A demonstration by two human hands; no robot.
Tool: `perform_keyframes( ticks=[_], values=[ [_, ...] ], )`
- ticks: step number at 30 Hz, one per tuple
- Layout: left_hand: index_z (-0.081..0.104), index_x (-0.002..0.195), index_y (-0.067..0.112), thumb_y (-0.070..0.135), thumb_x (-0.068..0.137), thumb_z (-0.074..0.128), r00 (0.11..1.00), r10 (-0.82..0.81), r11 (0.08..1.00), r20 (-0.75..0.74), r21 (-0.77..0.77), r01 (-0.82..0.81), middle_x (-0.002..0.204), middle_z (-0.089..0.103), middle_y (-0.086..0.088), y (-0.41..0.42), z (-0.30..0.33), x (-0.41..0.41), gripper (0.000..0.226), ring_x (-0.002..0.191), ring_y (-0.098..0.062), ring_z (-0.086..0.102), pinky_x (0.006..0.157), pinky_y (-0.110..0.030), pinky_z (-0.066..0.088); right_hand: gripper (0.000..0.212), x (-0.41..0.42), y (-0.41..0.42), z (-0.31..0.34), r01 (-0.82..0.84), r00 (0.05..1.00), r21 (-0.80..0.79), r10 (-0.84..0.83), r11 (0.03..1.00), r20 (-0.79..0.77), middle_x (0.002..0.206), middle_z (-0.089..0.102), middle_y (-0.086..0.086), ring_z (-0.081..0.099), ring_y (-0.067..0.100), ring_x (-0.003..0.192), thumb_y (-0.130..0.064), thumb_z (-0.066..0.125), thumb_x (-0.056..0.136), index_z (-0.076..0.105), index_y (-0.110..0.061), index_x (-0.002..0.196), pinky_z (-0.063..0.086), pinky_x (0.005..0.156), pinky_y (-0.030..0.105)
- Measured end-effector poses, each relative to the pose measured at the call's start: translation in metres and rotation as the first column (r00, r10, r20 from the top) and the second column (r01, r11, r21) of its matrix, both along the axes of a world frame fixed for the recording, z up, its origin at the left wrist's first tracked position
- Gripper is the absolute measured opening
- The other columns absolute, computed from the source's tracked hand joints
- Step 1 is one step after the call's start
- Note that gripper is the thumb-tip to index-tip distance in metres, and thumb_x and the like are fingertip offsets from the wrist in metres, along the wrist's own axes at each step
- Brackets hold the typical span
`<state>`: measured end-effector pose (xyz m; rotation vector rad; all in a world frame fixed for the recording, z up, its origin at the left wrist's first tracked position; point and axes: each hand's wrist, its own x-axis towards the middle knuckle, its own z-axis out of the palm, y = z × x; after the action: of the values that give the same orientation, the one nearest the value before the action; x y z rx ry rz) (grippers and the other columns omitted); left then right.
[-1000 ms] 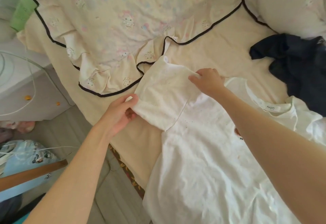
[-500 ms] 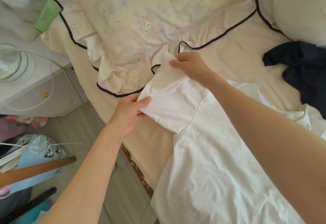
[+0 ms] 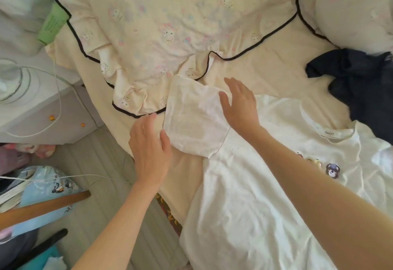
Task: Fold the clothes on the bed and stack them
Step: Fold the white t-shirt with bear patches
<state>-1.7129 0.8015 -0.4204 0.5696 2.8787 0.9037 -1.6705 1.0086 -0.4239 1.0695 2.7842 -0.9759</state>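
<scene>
From my feed the bed (image 3: pixel 265 69) fills most of the view, its cream sheet running off the top and right edges. A patterned quilt (image 3: pixel 170 20) with dark piping lies bunched across the upper part, and I cannot see what it covers. The white T-shirt (image 3: pixel 244 195) is spread flat on the near side of the bed; its lower hem drops out of the bottom of the picture and my right forearm hides a band across its chest, so only part of a small bear print shows. One sleeve (image 3: pixel 191 118) is laid out flat toward the quilt, its far corner touching the quilt's edge. A dark garment (image 3: pixel 357 86) lies crumpled near the right edge, partly cut off, well apart from the sleeve. My right hand (image 3: pixel 240 105) is over the shoulder seam with fingers straight and slightly spread; I cannot tell whether the palm presses the cloth or floats just above. My left hand (image 3: pixel 148 150) is flat at the bed's edge, fingers relaxed and apart, thumb touching the sleeve's near border, gripping nothing. A green tube (image 3: pixel 53 25) at upper left is blurred.
</scene>
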Motion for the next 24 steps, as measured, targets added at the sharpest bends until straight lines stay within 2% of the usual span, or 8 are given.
perform_keyframes(
  ticks=[2, 3, 6, 8, 13, 17, 20, 24],
  values=[
    [0.046, 0.126, 0.005, 0.006, 0.090, 0.056, 0.979, -0.199, 0.980, -0.040, 0.010, 0.200, 0.123, 0.050, -0.010, 0.001, -0.005, 0.034, 0.037, 0.118, -0.024, 0.044, 0.096, -0.033, 0.037, 0.045, 0.046, -0.022, -0.006, 0.011, 1.000, 0.026, -0.011, 1.000, -0.022, 0.152, 0.033, 0.007, 0.022, 0.022, 0.143, -0.026, 0.041, 0.100, 0.037, -0.014, 0.143, 0.011, 0.117, 0.043],
    [0.047, 0.124, 0.008, 0.009, 0.091, 0.056, 0.978, -0.208, 0.977, 0.030, 0.059, 0.206, 0.117, 0.051, -0.002, -0.001, -0.008, 0.050, 0.034, 0.112, -0.018, 0.047, 0.093, -0.024, 0.038, 0.046, 0.069, -0.032, -0.010, -0.011, 1.000, 0.034, 0.011, 0.999, -0.009, 0.152, 0.031, 0.007, 0.021, 0.023, 0.144, -0.025, 0.043, 0.100, 0.037, -0.014, 0.144, 0.010, 0.118, 0.043],
    [0.050, 0.119, 0.019, 0.021, 0.095, 0.051, 0.871, -0.026, 0.983, 0.490, 0.171, -0.067, 0.102, 0.052, 0.020, -0.014, -0.029, 0.082, 0.024, 0.097, -0.007, 0.054, 0.076, -0.004, 0.039, 0.048, 0.126, -0.059, -0.024, -0.122, 0.989, 0.058, 0.116, 0.991, 0.086, 0.153, 0.029, 0.007, 0.021, 0.024, 0.144, -0.024, 0.048, 0.098, 0.038, -0.015, 0.144, 0.008, 0.117, 0.046],
    [0.055, 0.113, 0.019, 0.020, 0.095, 0.052, 0.787, -0.057, 0.991, 0.614, 0.128, -0.028, 0.100, 0.059, 0.017, -0.026, -0.044, 0.097, 0.018, 0.091, -0.004, 0.058, 0.073, -0.005, 0.042, 0.050, 0.155, -0.073, -0.028, -0.152, 0.982, 0.059, 0.144, 0.987, 0.121, 0.151, 0.032, 0.010, 0.027, 0.029, 0.141, -0.021, 0.054, 0.095, 0.041, -0.014, 0.142, 0.013, 0.114, 0.051],
    [0.060, 0.097, 0.020, 0.020, 0.092, 0.058, 0.692, -0.095, 0.994, 0.715, 0.101, 0.032, 0.091, 0.064, 0.009, -0.052, -0.053, 0.122, 0.005, 0.087, -0.010, 0.060, 0.075, -0.015, 0.046, 0.051, 0.206, -0.099, -0.026, -0.145, 0.972, 0.022, 0.138, 0.989, 0.189, 0.152, 0.030, 0.009, 0.024, 0.029, 0.142, -0.022, 0.056, 0.094, 0.041, -0.015, 0.142, 0.017, 0.115, 0.051],
    [0.059, 0.084, 0.008, 0.021, 0.092, 0.059, 0.623, -0.061, 0.997, 0.780, 0.071, 0.009, 0.081, 0.065, -0.005, -0.073, -0.056, 0.143, 0.015, 0.077, -0.018, 0.060, 0.069, -0.025, 0.046, 0.054, 0.237, -0.118, -0.030, -0.156, 0.937, -0.089, 0.176, 0.984, 0.301, 0.159, 0.006, -0.001, 0.002, 0.019, 0.147, -0.033, 0.041, 0.099, 0.021, -0.026, 0.149, 0.006, 0.117, 0.043],
    [0.048, 0.075, 0.011, 0.021, 0.093, 0.056, 0.665, -0.026, 0.989, 0.746, 0.114, -0.090, 0.065, 0.049, -0.002, -0.083, -0.050, 0.155, 0.022, 0.056, -0.004, 0.046, 0.052, -0.014, 0.036, 0.055, 0.253, -0.128, -0.034, -0.129, 0.912, -0.126, 0.167, 0.984, 0.375, 0.160, 0.001, -0.001, -0.002, 0.020, 0.147, -0.035, 0.036, 0.100, 0.015, -0.027, 0.150, 0.005, 0.117, 0.042],
    [0.042, 0.079, 0.021, 0.023, 0.096, 0.049, 0.771, 0.025, 0.984, 0.636, 0.120, -0.132, 0.065, 0.047, -0.001, -0.103, -0.043, 0.183, 0.019, 0.052, -0.002, 0.043, 0.050, -0.015, 0.036, 0.057, 0.263, -0.126, -0.038, -0.208, 0.859, -0.148, 0.253, 0.967, 0.446, 0.159, -0.007, 0.000, -0.006, 0.020, 0.147, -0.034, 0.033, 0.100, 0.007, -0.028, 0.151, 0.007, 0.116, 0.044]
  ],
)
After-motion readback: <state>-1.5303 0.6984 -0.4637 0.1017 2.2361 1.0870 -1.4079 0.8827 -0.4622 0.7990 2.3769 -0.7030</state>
